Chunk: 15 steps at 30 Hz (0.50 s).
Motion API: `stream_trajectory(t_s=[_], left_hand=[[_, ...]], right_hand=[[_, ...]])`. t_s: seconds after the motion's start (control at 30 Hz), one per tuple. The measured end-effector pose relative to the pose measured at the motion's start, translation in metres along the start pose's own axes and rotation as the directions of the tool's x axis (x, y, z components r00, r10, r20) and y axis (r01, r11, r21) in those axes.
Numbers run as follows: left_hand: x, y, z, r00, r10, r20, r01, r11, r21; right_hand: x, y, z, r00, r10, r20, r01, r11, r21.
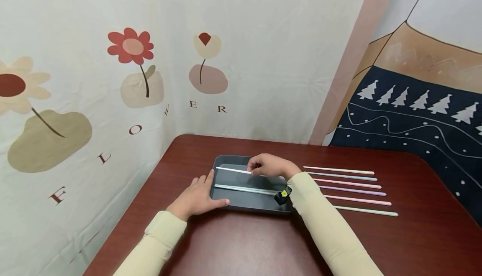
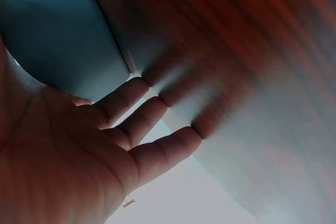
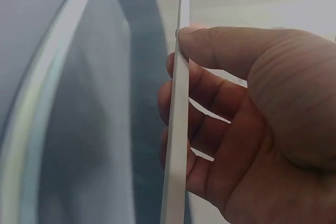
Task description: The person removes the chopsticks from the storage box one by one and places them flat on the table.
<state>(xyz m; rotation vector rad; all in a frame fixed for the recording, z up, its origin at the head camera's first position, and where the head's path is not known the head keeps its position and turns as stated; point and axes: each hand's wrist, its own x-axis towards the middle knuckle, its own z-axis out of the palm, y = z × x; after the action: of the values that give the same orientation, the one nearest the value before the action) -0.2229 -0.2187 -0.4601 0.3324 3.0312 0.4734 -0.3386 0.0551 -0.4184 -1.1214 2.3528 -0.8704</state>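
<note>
White stick [image 1: 231,169], one: over the grey tray [image 1: 241,179], pinched in my right hand [image 1: 272,165]. Inside tray: pale sticks [image 1: 244,190]. At its left edge: my left hand [image 1: 197,197], fingers spread. Rightward, on the red-brown table [image 1: 271,242]: six pastel sticks [image 1: 352,190].

A corner indoors, whether of a home or a studio I cannot tell: a creased, pale cloth [image 1: 271,79] lettered FLOWER and printed with flowers [image 1: 132,47], a second cloth [image 1: 399,117] with white trees [image 1: 440,105], and before them a reddish-brown, round-cornered surface [image 1: 241,246].
</note>
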Motion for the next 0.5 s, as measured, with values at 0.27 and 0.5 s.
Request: stream_trajectory(t_s=[0.27, 0.5], left_hand=[[0.001, -0.001, 0.000, 1.000, -0.024, 0.004, 0.024, 1.000, 0.012], [0.001, 0.000, 0.000, 1.000, -0.021, 0.009, 0.021, 1.000, 0.001]], right_hand=[[-0.017, -0.017, -0.020, 0.999, -0.019, -0.039, 0.019, 1.000, 0.012], [-0.039, -0.016, -0.028, 0.999, 0.007, -0.037, -0.007, 1.000, 0.001]])
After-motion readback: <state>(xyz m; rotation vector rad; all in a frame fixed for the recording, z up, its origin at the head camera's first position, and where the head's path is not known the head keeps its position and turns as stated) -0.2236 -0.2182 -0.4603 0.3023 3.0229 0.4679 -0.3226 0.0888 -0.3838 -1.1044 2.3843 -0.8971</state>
